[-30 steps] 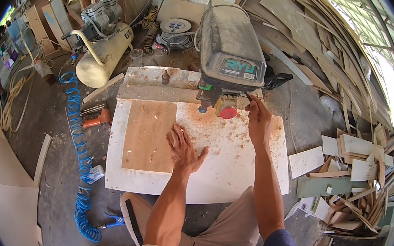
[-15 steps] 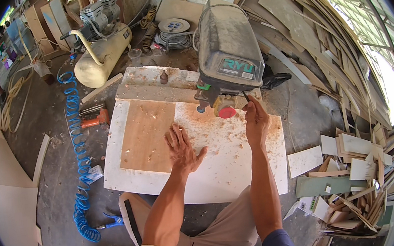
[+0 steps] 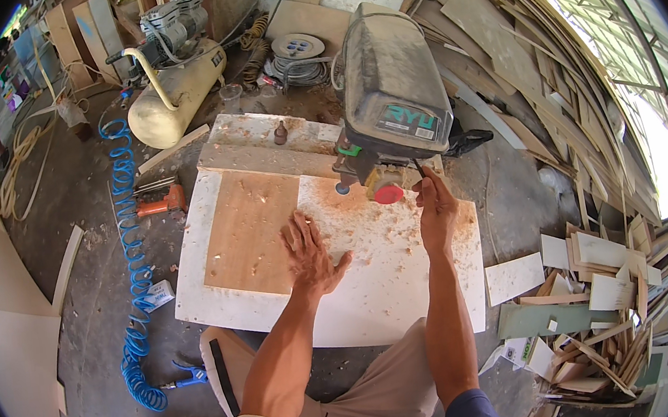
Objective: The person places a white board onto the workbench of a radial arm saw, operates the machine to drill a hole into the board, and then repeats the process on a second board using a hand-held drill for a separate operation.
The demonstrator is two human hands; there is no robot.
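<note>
My left hand (image 3: 310,256) lies flat with spread fingers on the right edge of a thin brown wooden panel (image 3: 243,234), its thumb stretched over the white board. My right hand (image 3: 437,214) is closed around a dark feed lever (image 3: 419,169) of a drill press (image 3: 394,80). A red round button (image 3: 388,194) on a yellow box sits just left of that hand. The panel rests on a white board (image 3: 377,306), its far edge along a wooden fence strip (image 3: 264,160). Shavings are strewn over both. The press head hides the bit's upper part.
Behind the fence stands a small brown bottle (image 3: 280,133). On the floor to the left are a coiled blue air hose (image 3: 134,254), an orange tool (image 3: 164,200) and a cream air compressor (image 3: 168,104). Board offcuts (image 3: 595,295) pile up on the right.
The view has shifted slightly. Both hands stay in place, the left on the panel and the right on the feed lever.
</note>
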